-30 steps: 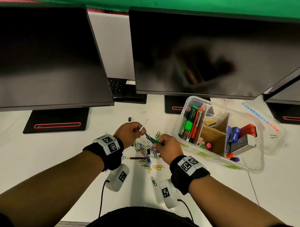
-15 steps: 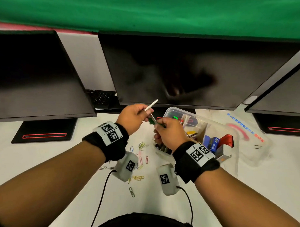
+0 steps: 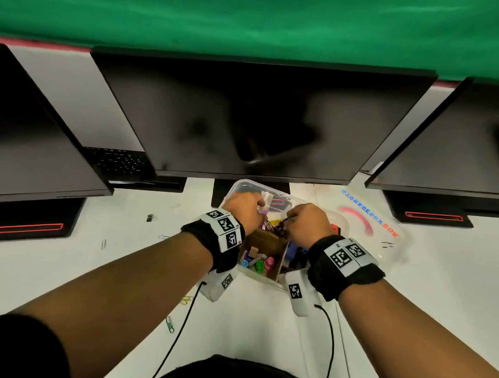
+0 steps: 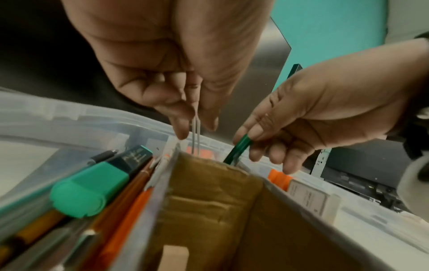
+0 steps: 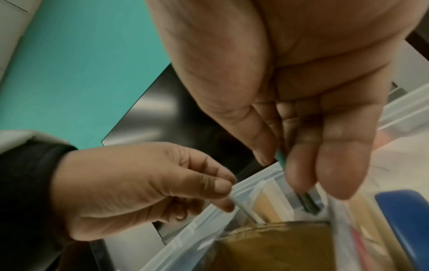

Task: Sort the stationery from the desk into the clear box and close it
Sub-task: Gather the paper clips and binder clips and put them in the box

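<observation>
The clear box [image 3: 238,185] stands open on the white desk under the middle monitor, and both hands are over its far end. My left hand [image 3: 259,209] pinches a thin white paper clip [image 4: 195,135] between thumb and forefinger. The clip's lower end dips behind the brown cardboard divider [image 4: 209,192]. Beside it my right hand [image 3: 291,218] pinches a thin green clip [image 4: 238,151], whose tip is also inside the box [image 5: 250,185]. A green highlighter [image 4: 88,187] and pens fill the left compartment. The clear lid [image 3: 369,218] with coloured lettering lies to the right of the box.
Three dark monitors [image 3: 259,121] stand close behind the box. Loose paper clips [image 3: 170,324] and a black binder clip [image 3: 150,218] lie on the desk at the left. A keyboard [image 3: 116,161] sits behind the left monitor. Wrist cables [image 3: 178,336] hang near the desk's front edge.
Both hands have moved from above the pile of paper clips to the right and forward, over the box, each still holding its clip. The clips now point down into the box.
</observation>
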